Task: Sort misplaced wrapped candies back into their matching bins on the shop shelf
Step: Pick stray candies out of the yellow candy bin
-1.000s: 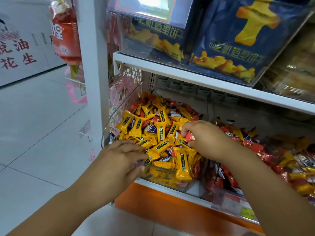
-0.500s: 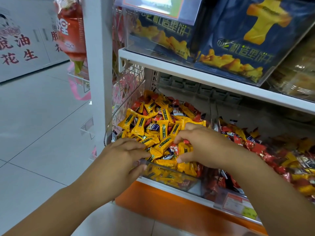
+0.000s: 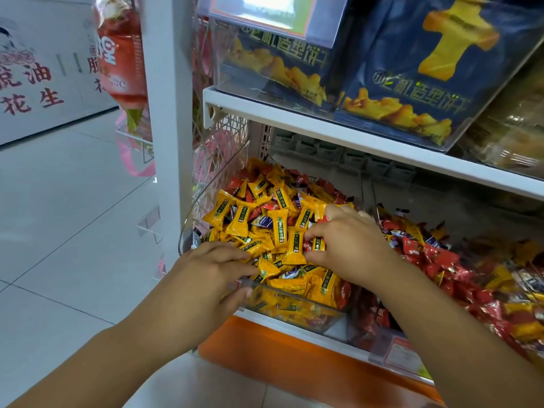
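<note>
**Both hands at the yellow bin**

The left hand grips the front rim of the clear bin, thumb outside. The right hand sits in the yellow candies, fingers curled, pinching a red candy mid-pile.

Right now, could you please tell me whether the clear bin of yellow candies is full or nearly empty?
Full: yellow candies are heaped to the front rim of the clear bin.

Pale tiled floor, white shelf post, orange base panel below.
</note>
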`<state>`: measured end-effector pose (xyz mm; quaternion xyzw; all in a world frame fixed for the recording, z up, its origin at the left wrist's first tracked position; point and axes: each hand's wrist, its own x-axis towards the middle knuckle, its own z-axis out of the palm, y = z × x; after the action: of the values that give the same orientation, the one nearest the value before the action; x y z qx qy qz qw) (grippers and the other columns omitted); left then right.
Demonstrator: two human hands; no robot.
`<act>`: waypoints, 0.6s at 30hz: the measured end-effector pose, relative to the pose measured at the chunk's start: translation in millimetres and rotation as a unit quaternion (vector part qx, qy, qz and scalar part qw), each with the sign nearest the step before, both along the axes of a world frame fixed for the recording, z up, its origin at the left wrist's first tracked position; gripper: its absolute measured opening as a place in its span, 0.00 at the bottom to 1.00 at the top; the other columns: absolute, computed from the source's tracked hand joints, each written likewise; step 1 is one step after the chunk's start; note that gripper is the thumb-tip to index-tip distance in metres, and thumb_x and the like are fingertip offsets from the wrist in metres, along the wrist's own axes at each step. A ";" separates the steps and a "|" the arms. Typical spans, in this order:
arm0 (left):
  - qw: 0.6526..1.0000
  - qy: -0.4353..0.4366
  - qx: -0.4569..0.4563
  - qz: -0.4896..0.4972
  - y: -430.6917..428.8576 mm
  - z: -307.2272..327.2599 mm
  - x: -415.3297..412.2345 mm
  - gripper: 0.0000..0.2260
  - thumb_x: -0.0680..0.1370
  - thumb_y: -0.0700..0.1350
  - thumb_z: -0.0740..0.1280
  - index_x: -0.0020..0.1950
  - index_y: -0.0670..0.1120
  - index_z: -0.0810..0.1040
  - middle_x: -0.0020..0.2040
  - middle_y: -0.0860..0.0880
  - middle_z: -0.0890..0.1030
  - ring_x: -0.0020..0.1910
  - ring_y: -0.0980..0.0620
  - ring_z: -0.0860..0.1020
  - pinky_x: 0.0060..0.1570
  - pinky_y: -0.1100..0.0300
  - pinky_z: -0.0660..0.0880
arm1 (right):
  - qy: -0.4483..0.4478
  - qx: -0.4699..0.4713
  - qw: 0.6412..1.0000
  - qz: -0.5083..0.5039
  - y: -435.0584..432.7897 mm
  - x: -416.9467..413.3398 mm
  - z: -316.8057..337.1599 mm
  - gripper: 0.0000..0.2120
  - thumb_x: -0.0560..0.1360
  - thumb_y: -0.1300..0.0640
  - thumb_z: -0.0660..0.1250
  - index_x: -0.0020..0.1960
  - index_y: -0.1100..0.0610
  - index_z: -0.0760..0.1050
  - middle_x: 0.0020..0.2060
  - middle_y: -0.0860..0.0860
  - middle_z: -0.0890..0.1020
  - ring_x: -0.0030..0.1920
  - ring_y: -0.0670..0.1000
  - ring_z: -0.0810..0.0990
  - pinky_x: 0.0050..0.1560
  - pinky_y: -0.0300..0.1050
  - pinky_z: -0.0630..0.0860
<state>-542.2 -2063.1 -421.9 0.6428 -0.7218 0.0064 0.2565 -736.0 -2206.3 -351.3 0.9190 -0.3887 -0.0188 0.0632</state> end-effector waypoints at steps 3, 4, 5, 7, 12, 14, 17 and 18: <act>1.000 0.005 0.006 0.003 0.7 -1.7 -0.3 0.18 0.73 0.59 0.59 0.55 0.56 0.83 0.57 0.57 0.82 0.59 0.51 0.78 0.56 0.51 0.77 | -0.027 -0.008 1.000 -0.011 1.2 1.0 -2.9 0.15 0.75 0.40 0.64 0.60 0.39 0.77 0.48 0.47 0.67 0.60 0.51 0.68 0.60 0.48 0.64; 1.000 0.008 0.009 0.004 1.2 -2.1 -0.3 0.18 0.73 0.59 0.59 0.55 0.57 0.83 0.57 0.57 0.81 0.59 0.51 0.78 0.56 0.50 0.77 | -0.024 -0.012 1.000 -0.014 1.7 1.3 -3.8 0.16 0.75 0.40 0.64 0.61 0.39 0.76 0.49 0.47 0.68 0.61 0.51 0.68 0.60 0.48 0.64; 1.000 0.011 0.009 0.006 1.6 -2.0 -0.1 0.18 0.73 0.59 0.59 0.55 0.57 0.83 0.57 0.57 0.81 0.59 0.51 0.78 0.56 0.50 0.77 | -0.015 -0.014 1.000 -0.016 1.6 1.8 -4.8 0.18 0.75 0.39 0.63 0.63 0.39 0.75 0.51 0.48 0.70 0.61 0.52 0.68 0.61 0.49 0.64; 1.000 0.011 0.008 0.010 2.3 -1.5 0.4 0.18 0.73 0.59 0.59 0.55 0.56 0.83 0.57 0.57 0.81 0.59 0.51 0.78 0.56 0.50 0.77 | -0.003 -0.017 1.000 -0.018 1.7 3.5 -5.3 0.18 0.75 0.39 0.63 0.64 0.39 0.74 0.53 0.49 0.71 0.62 0.52 0.68 0.61 0.49 0.64; 1.000 -0.005 0.004 0.017 2.1 -0.9 -0.8 0.18 0.73 0.59 0.59 0.55 0.56 0.83 0.56 0.57 0.82 0.59 0.51 0.78 0.55 0.50 0.77 | -0.103 0.004 0.995 0.000 -0.9 1.5 -6.2 0.08 0.76 0.44 0.64 0.52 0.39 0.80 0.43 0.45 0.64 0.52 0.48 0.66 0.52 0.46 0.63; 1.000 -0.007 0.002 0.017 0.6 -0.6 -2.1 0.18 0.73 0.59 0.59 0.55 0.56 0.83 0.56 0.57 0.82 0.59 0.50 0.78 0.54 0.49 0.78 | -0.163 0.014 0.986 0.009 -1.8 -1.6 -7.7 0.07 0.76 0.44 0.65 0.50 0.39 0.81 0.41 0.44 0.64 0.48 0.47 0.64 0.49 0.44 0.62; 1.000 -0.012 0.000 0.012 -2.6 1.7 -6.2 0.18 0.73 0.59 0.58 0.55 0.57 0.83 0.57 0.56 0.82 0.59 0.49 0.78 0.52 0.47 0.79 | -0.231 0.066 0.971 0.018 -2.3 -6.7 -6.9 0.05 0.75 0.45 0.67 0.48 0.40 0.82 0.42 0.44 0.69 0.49 0.47 0.68 0.47 0.44 0.65; 1.000 -0.011 0.001 0.011 -3.6 2.4 -7.5 0.18 0.73 0.59 0.58 0.55 0.57 0.83 0.57 0.56 0.82 0.59 0.49 0.78 0.51 0.46 0.79 | -0.242 0.090 0.966 0.024 -1.7 -7.9 -6.6 0.05 0.75 0.46 0.67 0.48 0.40 0.82 0.42 0.44 0.72 0.50 0.46 0.69 0.48 0.45 0.67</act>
<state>-549.7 -2066.7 -419.5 0.6505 -0.7178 0.0161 0.2478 -743.9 -2208.0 -357.8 0.9071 -0.3670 0.1706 -0.1156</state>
